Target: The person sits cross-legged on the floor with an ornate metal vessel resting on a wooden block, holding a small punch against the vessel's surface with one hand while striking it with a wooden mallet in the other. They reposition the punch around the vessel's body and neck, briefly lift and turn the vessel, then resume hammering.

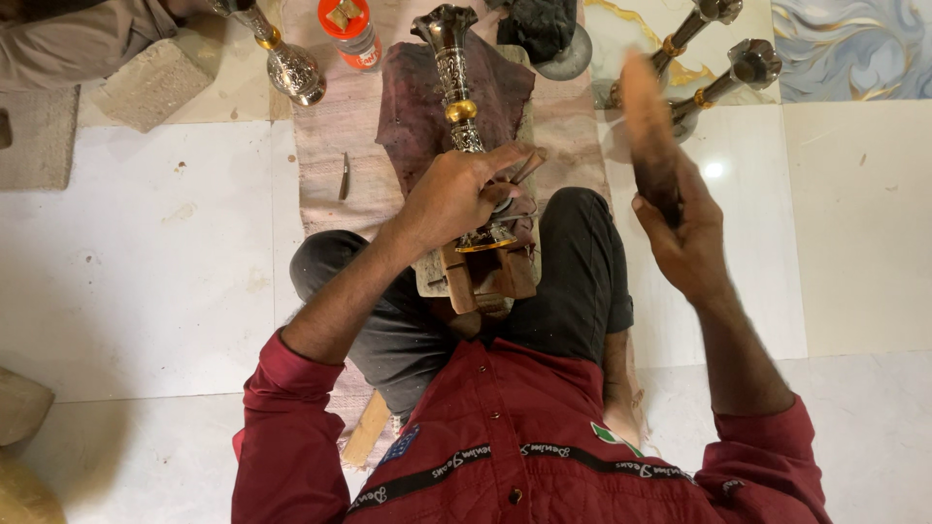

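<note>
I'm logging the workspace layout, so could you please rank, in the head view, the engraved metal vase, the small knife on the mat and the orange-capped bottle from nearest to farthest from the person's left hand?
1. Engraved metal vase: under the left hand, touching it.
2. Small knife: on the mat, to the hand's left.
3. Orange-capped bottle: at the mat's far end, top of the view.

Bright even light, motion-blurred right hand [680, 233]

Engraved shiny metal vase [456, 92] (brass bands) on matt cloth [417, 116].
</note>
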